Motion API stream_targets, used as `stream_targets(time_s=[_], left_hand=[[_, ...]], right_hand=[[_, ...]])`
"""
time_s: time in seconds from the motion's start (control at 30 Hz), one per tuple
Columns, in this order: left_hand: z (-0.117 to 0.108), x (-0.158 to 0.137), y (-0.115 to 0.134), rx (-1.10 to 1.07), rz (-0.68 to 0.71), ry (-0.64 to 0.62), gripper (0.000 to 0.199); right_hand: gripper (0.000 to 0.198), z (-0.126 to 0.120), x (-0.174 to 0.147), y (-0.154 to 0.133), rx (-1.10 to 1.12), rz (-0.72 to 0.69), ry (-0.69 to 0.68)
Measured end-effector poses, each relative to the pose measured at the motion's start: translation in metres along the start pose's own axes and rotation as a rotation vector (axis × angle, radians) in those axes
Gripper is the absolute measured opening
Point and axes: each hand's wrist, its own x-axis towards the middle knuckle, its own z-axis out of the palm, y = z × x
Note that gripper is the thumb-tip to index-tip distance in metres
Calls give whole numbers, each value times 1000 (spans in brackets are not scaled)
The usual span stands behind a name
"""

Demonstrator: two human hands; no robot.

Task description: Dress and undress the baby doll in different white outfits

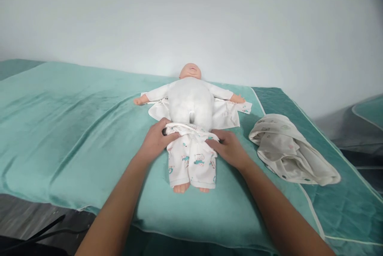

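Note:
A baby doll (191, 98) with a white cloth body lies on its back, arms spread and head toward the wall. White printed baby pants (193, 160) cover its legs, with the feet showing below the cuffs. The waistband is bunched around the upper thighs. My left hand (157, 138) grips the waistband's left side between thumb and fingers. On the other side my right hand (229, 147) is closed on the waistband, some fingertips hidden in the fabric. A white printed baby shirt (226, 114) lies spread under the doll's back and arms.
A crumpled cream printed cloth (289, 148) lies to the right of the doll. The bed has a light green cover (89, 128) and a darker green quilted edge (344, 204) at right. Behind it stands a white wall (191, 20). A black cable (56, 232) shows at lower left.

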Motion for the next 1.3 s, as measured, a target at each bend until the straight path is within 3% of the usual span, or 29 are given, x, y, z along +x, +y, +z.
stream_targets(time_s=[0.3,0.57,0.63,0.73,0.8,0.93,1.03,1.13,1.3], left_hand=[[1,-3,-3,-87,119,18,26],[0,-61,-6,-51,240,-106,32],[2,-79,-7,-45,253,-123,51],[11,-98,-7,36,308,-143,109],[20,-103,-6,143,353,-96,119],[31,-98,-6,301,415,62,106],[32,-94,-5,380,423,98,104],[29,-93,-1,452,372,60,86],[12,-96,22,444,226,-92,63]], right_hand=[[39,-7,-8,-4,126,42,-137],[33,-2,-11,-6,97,60,-103],[31,0,-10,-4,96,57,-75],[27,4,-9,-2,60,61,-21],[24,7,-11,-3,33,50,11],[27,8,-27,-11,-49,-9,21],[36,4,-50,-23,-138,-85,-93],[36,1,-69,-37,-223,-121,-193],[45,4,-79,-56,-457,-125,-171]])
